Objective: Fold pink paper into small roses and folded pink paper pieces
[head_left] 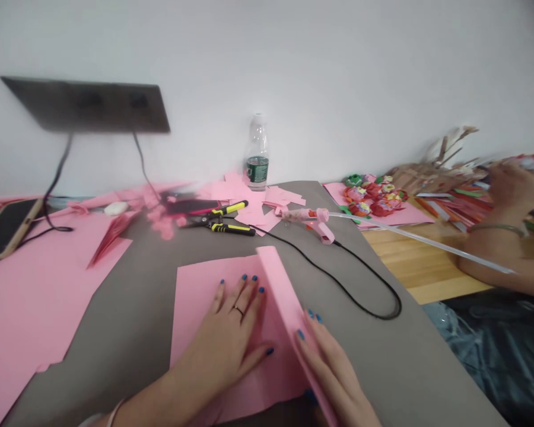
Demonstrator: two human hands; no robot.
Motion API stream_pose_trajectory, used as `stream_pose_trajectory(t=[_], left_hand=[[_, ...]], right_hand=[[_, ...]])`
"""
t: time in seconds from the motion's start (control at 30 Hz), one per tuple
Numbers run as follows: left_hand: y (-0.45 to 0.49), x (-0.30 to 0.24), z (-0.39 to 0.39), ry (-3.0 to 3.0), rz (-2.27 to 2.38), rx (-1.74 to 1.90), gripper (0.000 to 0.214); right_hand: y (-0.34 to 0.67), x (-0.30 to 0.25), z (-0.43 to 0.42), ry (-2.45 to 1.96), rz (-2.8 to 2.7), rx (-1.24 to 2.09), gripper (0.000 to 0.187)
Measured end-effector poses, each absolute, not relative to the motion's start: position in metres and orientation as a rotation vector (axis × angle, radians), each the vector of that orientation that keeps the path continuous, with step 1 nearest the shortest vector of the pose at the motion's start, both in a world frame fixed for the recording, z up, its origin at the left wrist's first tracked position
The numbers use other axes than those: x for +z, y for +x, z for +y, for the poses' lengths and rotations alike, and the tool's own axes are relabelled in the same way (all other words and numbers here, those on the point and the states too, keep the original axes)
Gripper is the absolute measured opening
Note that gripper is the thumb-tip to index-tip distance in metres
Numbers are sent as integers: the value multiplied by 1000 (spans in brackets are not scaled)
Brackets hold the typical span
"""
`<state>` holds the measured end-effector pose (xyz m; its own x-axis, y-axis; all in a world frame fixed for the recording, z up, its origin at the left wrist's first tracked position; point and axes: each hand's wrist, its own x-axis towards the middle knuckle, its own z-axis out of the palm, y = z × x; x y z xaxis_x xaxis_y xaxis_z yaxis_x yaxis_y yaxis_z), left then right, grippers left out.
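Observation:
A sheet of pink paper [200, 284] lies on the grey table in front of me, its right side folded up into a narrow raised strip [278, 284]. Flat on the sheet rests my left hand [231, 332], fingers stretched out and holding nothing. My right hand [333, 367] grips the folded strip along its lower right edge, fingers on the outer side and the thumb partly hidden beneath. Beyond the sheet are pliers [218, 222] with yellow and black handles. To their right lies a pink glue gun [311, 218] with a long clear glue stick [409, 237] in it.
Large pink paper [53, 296] and a phone [9, 228] lie at left. A plastic bottle [258, 157] stands by the wall among pink scraps. A black cord [338, 273] loops at right. Colourful paper flowers [374, 196] and another person's arm [498, 225] are farther right.

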<state>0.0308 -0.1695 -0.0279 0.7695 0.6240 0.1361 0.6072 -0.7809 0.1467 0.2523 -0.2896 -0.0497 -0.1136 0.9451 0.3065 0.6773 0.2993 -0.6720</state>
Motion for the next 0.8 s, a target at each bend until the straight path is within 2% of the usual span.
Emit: stream_pose_trajectory(t=[0.1,0.2,0.27,0.4,0.5,0.8], left_hand=[[23,-29,-160,2852,929,294,56],[17,-29,-151,2798,926,432,43],[15,-29,-147,2723,954,539,38],[15,-26,-142,2659,959,618,40],[17,-24,-140,2657,961,597,44],[19,-26,-140,2717,958,565,41]], right_hand=[[246,-56,-284,-1422,-2152,371,74],[246,-56,-280,-1523,-2205,467,88],[247,-51,-276,-1560,-2206,550,91],[246,-37,-270,-1565,-2196,659,89],[244,-30,-269,-1574,-2197,692,80],[253,-25,-268,-1584,-2207,758,66]])
